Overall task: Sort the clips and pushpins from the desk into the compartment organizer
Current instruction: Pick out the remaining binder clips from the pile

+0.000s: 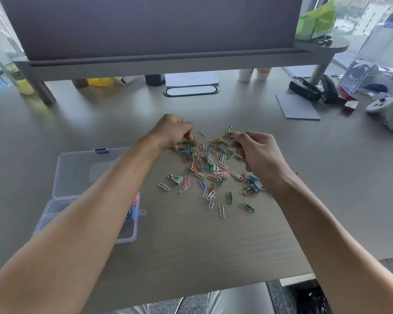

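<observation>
Both hands curled — left hand (pixel 171 132) and right hand (pixel 255 150) pinching clips (pixel 210 164) on the worktop (pixel 213 241) — organizer (pixel 132 232) left.

A game controller (pixel 385 107), grey notepad (pixel 297 106), black stapler (pixel 305 89) and two paper cups (pixel 254 74) sit at the counter's (pixel 100 114) far side.

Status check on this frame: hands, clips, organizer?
Both hands curled, picking: left hand, right hand. Paper clips mostly scattered on desk. Organizer open, partly behind left forearm.
</observation>
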{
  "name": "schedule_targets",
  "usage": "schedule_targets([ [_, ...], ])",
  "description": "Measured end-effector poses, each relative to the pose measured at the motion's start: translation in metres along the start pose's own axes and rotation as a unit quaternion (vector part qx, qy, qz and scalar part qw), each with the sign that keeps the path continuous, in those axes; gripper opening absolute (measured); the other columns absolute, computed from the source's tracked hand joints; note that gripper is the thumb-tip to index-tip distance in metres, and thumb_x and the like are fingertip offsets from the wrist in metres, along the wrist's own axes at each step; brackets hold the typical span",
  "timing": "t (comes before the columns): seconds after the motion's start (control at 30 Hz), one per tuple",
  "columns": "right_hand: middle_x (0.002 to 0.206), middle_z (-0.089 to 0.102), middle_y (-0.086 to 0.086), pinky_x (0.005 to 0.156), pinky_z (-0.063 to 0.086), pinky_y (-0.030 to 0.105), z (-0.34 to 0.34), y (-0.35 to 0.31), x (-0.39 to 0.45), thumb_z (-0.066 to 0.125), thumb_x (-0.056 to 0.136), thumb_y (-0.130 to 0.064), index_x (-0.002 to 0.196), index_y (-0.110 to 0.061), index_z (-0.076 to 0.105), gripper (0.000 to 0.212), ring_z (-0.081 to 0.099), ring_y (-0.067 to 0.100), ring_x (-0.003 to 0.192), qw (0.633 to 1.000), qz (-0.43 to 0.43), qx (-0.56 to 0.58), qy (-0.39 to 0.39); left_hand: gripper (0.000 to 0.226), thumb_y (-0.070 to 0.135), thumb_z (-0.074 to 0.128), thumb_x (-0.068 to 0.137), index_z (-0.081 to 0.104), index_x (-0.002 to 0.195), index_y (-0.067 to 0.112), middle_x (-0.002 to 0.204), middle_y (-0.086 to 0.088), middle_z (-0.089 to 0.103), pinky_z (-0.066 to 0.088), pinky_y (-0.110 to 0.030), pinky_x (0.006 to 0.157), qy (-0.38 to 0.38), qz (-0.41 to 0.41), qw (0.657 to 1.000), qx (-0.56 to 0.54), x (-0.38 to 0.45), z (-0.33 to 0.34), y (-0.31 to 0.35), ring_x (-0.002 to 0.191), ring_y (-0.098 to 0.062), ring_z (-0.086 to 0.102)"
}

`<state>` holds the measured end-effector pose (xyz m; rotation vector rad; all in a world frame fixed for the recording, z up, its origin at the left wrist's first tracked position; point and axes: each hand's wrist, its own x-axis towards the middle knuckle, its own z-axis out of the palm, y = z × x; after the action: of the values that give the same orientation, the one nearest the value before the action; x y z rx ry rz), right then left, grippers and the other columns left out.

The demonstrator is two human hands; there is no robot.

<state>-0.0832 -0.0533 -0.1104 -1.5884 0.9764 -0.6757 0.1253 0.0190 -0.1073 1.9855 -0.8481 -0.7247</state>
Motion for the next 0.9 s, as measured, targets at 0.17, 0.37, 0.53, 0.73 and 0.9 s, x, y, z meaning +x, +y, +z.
schedule_targets([
  [0.17, 0.059, 0.049, -0.001, 0.053, 0.028, 0.030, 0.006, 0.000, -0.005, 0.061, 0.099, -0.029, 0.060, -0.018, 0.068, 0.041, 0.036, 0.020, 0.056, 1.000, 0.001, -0.004, -0.002, 0.004, 0.014, 0.051, 0.092, 0.053, 0.088, 0.015, 0.071, -0.006, 0.059, 0.026, -0.015, 0.040, -0.082, -0.058, 0.993, -0.056, -0.011, -0.012, 0.004, 0.040, -0.009, 0.029],
  [0.37, 0.056, 0.052, -0.004, 0.055, 0.031, 0.035, 0.011, 0.002, -0.009, 0.061, 0.100, -0.028, 0.063, -0.017, 0.069, 0.040, 0.039, 0.020, 0.058, 1.000, 0.001, -0.005, -0.002, 0.021, 0.013, 0.037, 0.100, 0.058, 0.099, 0.010, 0.059, 0.000, 0.040, 0.016, -0.016, 0.040, -0.097, -0.085, 0.989, -0.070, -0.021, -0.019, 0.008, 0.039, -0.009, 0.023],
  [0.53, 0.055, 0.053, -0.007, 0.054, 0.028, 0.031, 0.016, 0.006, -0.006, 0.063, 0.099, -0.032, 0.059, -0.019, 0.071, 0.042, 0.039, 0.020, 0.058, 1.000, 0.017, -0.007, -0.005, 0.020, 0.008, 0.036, 0.098, 0.055, 0.092, 0.008, 0.062, -0.002, 0.042, 0.018, -0.016, 0.037, -0.059, -0.114, 0.978, -0.163, -0.026, -0.029, 0.002, 0.039, -0.009, 0.024],
  [0.73, 0.067, 0.049, 0.008, 0.055, 0.028, 0.030, 0.021, 0.005, -0.011, 0.061, 0.099, -0.030, 0.072, -0.014, 0.075, 0.034, 0.036, 0.023, 0.064, 0.999, -0.011, -0.046, -0.019, 0.029, 0.017, 0.039, 0.093, 0.041, 0.064, 0.020, 0.059, -0.001, 0.043, 0.021, -0.016, 0.039, -0.116, -0.168, 0.956, -0.210, -0.051, -0.023, -0.005, 0.045, -0.012, 0.021],
  [0.9, 0.070, 0.052, 0.009, 0.046, 0.025, 0.022, 0.018, 0.006, -0.023, 0.059, 0.101, -0.030, 0.082, -0.018, 0.078, 0.029, 0.032, 0.018, 0.047, 0.994, -0.047, -0.100, -0.022, 0.024, 0.012, 0.042, 0.099, 0.060, 0.083, 0.007, 0.058, -0.001, 0.041, 0.023, -0.017, 0.039, -0.071, -0.109, 0.985, -0.117, -0.074, -0.012, -0.008, 0.042, -0.011, 0.028],
])
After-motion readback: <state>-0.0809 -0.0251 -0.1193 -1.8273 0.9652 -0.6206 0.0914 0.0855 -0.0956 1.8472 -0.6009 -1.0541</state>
